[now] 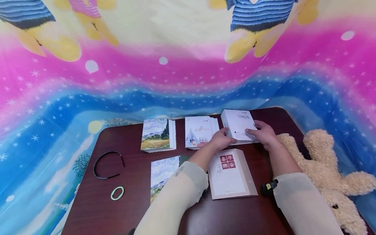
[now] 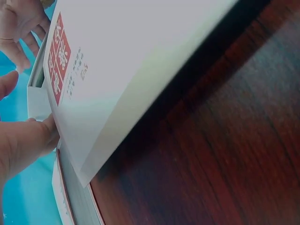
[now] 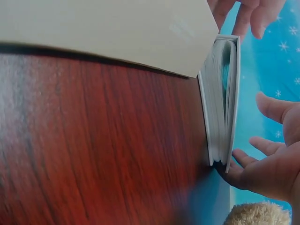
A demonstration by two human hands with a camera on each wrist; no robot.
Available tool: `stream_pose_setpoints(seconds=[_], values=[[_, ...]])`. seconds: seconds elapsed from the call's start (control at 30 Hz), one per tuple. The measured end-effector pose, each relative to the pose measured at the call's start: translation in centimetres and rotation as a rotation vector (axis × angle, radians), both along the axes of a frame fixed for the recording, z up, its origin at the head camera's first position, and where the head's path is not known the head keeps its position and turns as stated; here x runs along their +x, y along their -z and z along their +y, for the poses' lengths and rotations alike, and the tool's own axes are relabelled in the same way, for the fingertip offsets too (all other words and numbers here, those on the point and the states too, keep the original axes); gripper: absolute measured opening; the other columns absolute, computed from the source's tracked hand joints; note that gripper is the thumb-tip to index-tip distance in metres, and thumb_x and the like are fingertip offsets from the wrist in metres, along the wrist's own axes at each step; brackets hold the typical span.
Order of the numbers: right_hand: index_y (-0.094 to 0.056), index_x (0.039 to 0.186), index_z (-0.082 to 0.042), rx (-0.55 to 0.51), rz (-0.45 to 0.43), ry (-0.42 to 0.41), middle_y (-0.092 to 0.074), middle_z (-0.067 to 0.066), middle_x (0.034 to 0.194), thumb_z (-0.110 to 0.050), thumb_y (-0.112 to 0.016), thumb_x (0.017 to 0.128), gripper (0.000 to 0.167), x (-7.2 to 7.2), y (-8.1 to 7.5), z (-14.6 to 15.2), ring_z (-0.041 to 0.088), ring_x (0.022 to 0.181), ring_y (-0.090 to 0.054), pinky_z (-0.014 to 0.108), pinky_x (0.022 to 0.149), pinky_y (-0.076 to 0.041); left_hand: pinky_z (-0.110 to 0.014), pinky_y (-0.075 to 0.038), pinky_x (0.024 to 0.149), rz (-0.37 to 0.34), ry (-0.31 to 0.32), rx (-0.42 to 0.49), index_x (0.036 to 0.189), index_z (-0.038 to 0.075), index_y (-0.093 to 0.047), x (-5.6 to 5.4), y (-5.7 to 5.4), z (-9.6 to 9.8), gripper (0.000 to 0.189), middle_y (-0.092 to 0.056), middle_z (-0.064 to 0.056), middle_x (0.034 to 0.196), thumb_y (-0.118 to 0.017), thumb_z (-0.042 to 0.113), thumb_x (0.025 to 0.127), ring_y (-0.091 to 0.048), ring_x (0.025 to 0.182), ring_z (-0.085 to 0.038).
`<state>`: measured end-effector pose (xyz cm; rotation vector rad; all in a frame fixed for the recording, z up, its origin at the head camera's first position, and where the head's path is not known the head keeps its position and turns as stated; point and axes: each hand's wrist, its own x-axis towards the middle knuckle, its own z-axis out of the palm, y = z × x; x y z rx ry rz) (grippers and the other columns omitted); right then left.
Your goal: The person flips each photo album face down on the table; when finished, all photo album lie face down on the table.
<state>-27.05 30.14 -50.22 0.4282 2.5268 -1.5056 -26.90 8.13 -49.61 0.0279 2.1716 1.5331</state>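
A thick white-covered book [image 1: 239, 124] lies at the back right of the table, its page edges [image 3: 218, 103] slightly parted in the right wrist view. My left hand [image 1: 221, 140] is at the book's left side and near corner, with fingers extended. At the book's right edge, my right hand [image 1: 264, 132] touches it with the fingers, while the thumb stands apart above the cover in the right wrist view. Just in front of both hands lies a white book with red characters [image 1: 227, 176]. Left of my left hand is a white book with a tent picture [image 1: 196, 130].
Two landscape-painted books [image 1: 154, 135] lie to the left, one behind the other, the nearer partly under my left sleeve. A dark headband [image 1: 101, 163] and a pale green ring [image 1: 117, 193] are on the table's left. A plush toy [image 1: 326, 173] lies along the right edge.
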Motion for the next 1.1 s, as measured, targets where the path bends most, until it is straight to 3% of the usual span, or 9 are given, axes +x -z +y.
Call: stream_pose_setpoints(seconds=[0.3, 0.63, 0.8, 1.1], values=[[-0.019, 0.166, -0.008, 0.003, -0.004, -0.003, -0.023, 0.027, 0.166, -0.032, -0.077, 0.095, 0.095, 0.28, 0.01, -0.47, 0.048, 0.138, -0.037, 0.059, 0.114, -0.039, -0.043, -0.044, 0.113, -0.034, -0.055, 0.083, 0.158, 0.017, -0.044, 0.11, -0.13, -0.08, 0.077, -0.048, -0.009, 0.157, -0.08, 0.012, 0.089, -0.05, 0.138, -0.026], [-0.022, 0.166, -0.008, 0.002, -0.023, 0.01, -0.027, 0.027, 0.165, -0.028, -0.078, 0.093, 0.094, 0.14, 0.07, -0.5, 0.046, 0.136, -0.039, 0.057, 0.113, -0.041, -0.043, -0.044, 0.113, -0.045, -0.059, 0.12, 0.158, 0.018, -0.044, 0.07, -0.13, -0.43, 0.079, -0.048, -0.009, 0.157, -0.081, 0.009, 0.088, -0.053, 0.131, -0.025], [-0.023, 0.166, -0.009, -0.016, -0.031, 0.002, -0.026, 0.026, 0.166, -0.024, -0.08, 0.09, 0.096, 0.0, 0.19, -0.61, 0.045, 0.139, -0.037, 0.058, 0.114, -0.038, -0.041, -0.045, 0.111, -0.028, -0.074, 0.137, 0.156, 0.024, -0.047, -0.13, -0.07, -0.42, 0.079, -0.049, -0.007, 0.156, -0.082, 0.01, 0.087, -0.052, 0.132, -0.024], [-0.024, 0.166, -0.01, -0.05, -0.058, 0.002, -0.022, 0.024, 0.168, -0.021, -0.078, 0.09, 0.094, -0.05, 0.53, -0.37, 0.044, 0.146, -0.031, 0.059, 0.118, -0.031, -0.043, -0.043, 0.113, -0.082, -0.088, 0.215, 0.155, 0.027, -0.049, -0.1, -0.31, -0.72, 0.076, -0.044, -0.006, 0.16, -0.08, 0.008, 0.089, -0.049, 0.136, -0.025]])
